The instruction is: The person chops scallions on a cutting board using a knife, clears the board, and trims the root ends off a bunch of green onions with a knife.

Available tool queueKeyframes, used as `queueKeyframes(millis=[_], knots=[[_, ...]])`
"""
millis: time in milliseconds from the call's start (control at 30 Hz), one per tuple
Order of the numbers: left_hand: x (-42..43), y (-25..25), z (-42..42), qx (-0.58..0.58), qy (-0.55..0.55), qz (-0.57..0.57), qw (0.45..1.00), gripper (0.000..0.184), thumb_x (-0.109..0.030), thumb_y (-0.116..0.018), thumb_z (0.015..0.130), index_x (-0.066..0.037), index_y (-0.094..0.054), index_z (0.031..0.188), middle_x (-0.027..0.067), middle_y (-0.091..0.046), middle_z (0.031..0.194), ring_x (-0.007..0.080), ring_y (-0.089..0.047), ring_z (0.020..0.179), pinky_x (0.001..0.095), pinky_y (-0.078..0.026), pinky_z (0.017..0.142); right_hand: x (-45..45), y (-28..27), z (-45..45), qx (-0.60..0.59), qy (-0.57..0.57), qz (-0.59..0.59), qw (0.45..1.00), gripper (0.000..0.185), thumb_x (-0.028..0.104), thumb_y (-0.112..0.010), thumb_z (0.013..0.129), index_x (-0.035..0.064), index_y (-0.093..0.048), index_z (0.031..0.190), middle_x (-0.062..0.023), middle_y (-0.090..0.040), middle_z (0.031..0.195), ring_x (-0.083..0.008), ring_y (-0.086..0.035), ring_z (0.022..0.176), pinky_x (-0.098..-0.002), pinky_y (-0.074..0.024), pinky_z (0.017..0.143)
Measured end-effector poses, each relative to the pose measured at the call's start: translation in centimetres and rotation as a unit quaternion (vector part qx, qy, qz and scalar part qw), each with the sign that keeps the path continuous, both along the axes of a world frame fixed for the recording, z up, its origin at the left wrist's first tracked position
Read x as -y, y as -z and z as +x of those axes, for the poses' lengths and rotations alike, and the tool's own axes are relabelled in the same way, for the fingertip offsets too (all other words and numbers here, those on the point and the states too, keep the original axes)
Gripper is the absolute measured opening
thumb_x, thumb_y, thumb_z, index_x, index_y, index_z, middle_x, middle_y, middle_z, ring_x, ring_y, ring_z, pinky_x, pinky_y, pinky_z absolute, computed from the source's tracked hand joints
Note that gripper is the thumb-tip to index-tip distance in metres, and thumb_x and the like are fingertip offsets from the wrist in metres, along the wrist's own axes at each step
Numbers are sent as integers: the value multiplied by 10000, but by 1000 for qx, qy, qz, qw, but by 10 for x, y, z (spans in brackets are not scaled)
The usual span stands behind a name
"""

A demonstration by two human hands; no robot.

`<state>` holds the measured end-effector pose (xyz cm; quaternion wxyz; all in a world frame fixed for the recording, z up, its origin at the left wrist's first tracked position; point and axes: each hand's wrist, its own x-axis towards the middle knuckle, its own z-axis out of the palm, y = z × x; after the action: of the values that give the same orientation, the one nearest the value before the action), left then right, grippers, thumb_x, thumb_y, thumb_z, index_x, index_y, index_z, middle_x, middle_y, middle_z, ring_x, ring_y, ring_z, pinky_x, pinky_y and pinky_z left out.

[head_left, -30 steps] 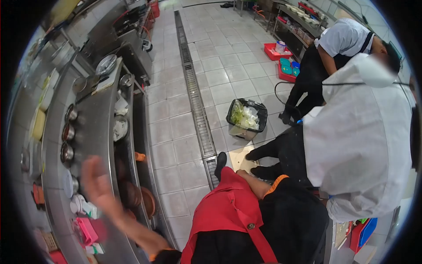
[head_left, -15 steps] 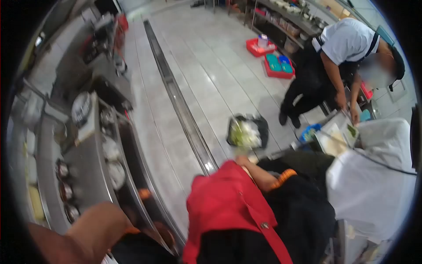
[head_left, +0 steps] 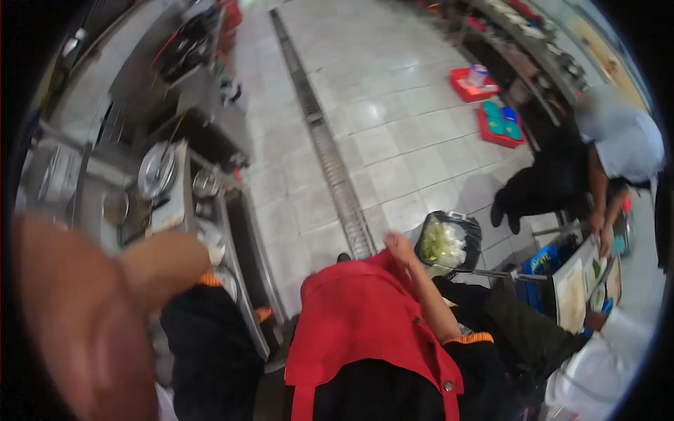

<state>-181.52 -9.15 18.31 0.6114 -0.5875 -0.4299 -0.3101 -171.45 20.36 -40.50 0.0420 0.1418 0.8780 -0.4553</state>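
Observation:
My left hand (head_left: 77,316) is raised close to the camera at the left edge, large and blurred; its fingers cannot be made out. The bent left forearm runs down to a black sleeve with an orange cuff. My right hand (head_left: 399,249) is in front of my body, at the far edge of the red apron (head_left: 351,309) I wear. Its fingers are curled in; whether they hold anything is hidden. Just beyond it, a black crate (head_left: 472,258) on the floor holds a bag of green and white vegetables (head_left: 442,242).
A co-worker (head_left: 625,147) bends over a cutting board (head_left: 572,284) at the right. Two red baskets (head_left: 463,84) with containers sit on the floor. A drain channel (head_left: 326,151) crosses the tiles. Steel counters (head_left: 165,210) with a pan (head_left: 158,168) line the left.
The view has swung left, so the crate, baskets and co-worker appear further right. My left hand has come up large beside the camera. My right hand stays near the apron's edge.

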Motion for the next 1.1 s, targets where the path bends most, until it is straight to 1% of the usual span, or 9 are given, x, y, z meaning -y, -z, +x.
queueKeyframes(millis=[133, 200, 333, 433, 633, 800, 833, 967, 1100], knots=[[25, 48, -81, 204, -157, 17, 966, 396, -266, -565, 971, -41, -540, 1295, 88, -549, 1309, 168, -515, 1162, 296, -399, 987, 97, -256, -77, -101, -229, -222, 942, 270, 220, -591, 955, 16, -651, 1121, -132, -687, 1089, -242, -652, 1014, -330, -502, 891], [26, 86, -121, 404, -217, -65, 887, 373, -236, -570, 978, -22, -597, 1281, 82, -606, 1290, 143, -562, 1144, 272, -419, 975, 129, -331, -73, -89, -432, -354, 825, 254, 194, -589, 962, 16, -634, 1137, -133, -662, 1114, -248, -638, 1042, -335, -490, 909], [68, 223, -195, 713, -216, -225, 627, 359, -202, -609, 956, -34, -600, 1273, 102, -642, 1227, 131, -587, 1065, 277, -468, 898, 163, -344, -84, -30, -651, -413, 636, 285, 257, -465, 1037, -8, -562, 999, -143, -606, 937, -321, -580, 919, -390, -449, 815], [104, 336, -209, 722, -245, -339, 551, 370, -211, -584, 958, -1, -594, 1262, 200, -660, 1160, 297, -643, 1060, 389, -479, 929, 160, -327, -111, -60, -651, -461, 601, 325, 269, -412, 1057, -12, -511, 925, -128, -546, 837, -276, -523, 794, -393, -422, 756], [80, 434, -156, 820, -175, -414, 354, 435, -337, -560, 978, 2, -610, 1245, 159, -669, 1200, 246, -627, 1126, 341, -466, 972, 103, -394, -157, -130, -614, -516, 583, 289, 233, -443, 1043, -4, -493, 885, -95, -498, 712, -204, -455, 680, -336, -414, 669], [58, 489, -94, 903, -118, -392, 132, 612, -520, -532, 963, -63, -519, 1369, 142, -604, 1301, 239, -527, 1253, 345, -405, 1033, 52, -408, -161, -181, -602, -427, 650, 251, 230, -480, 1016, 8, -537, 915, -137, -573, 875, -270, -565, 840, -412, -412, 786], [47, 500, -74, 960, -193, -179, -98, 686, -599, -522, 932, -112, -475, 1413, 140, -565, 1339, 230, -508, 1264, 363, -379, 1067, 39, -411, -156, -224, -566, -424, 671, 206, 212, -507, 1002, 19, -552, 945, -139, -580, 939, -286, -571, 899, -448, -397, 834], [20, 480, -39, 977, 151, 83, -124, 702, -613, -532, 918, -133, -458, 1424, 130, -526, 1384, 246, -505, 1265, 386, -380, 1072, -24, -397, -176, -257, -511, -457, 681, 403, 149, -648, 923, 6, -549, 1286, -169, -522, 1253, -316, -525, 1153, -407, -420, 991], [-23, 440, -57, 958, 205, 149, -137, 700, -557, -585, 906, -172, -396, 1459, 103, -478, 1430, 290, -510, 1252, 437, -398, 1063, -78, -309, -202, 26, -265, -339, 902, 247, 161, -573, 966, 5, -629, 1149, -116, -644, 1154, -253, -592, 1137, -360, -452, 974]])
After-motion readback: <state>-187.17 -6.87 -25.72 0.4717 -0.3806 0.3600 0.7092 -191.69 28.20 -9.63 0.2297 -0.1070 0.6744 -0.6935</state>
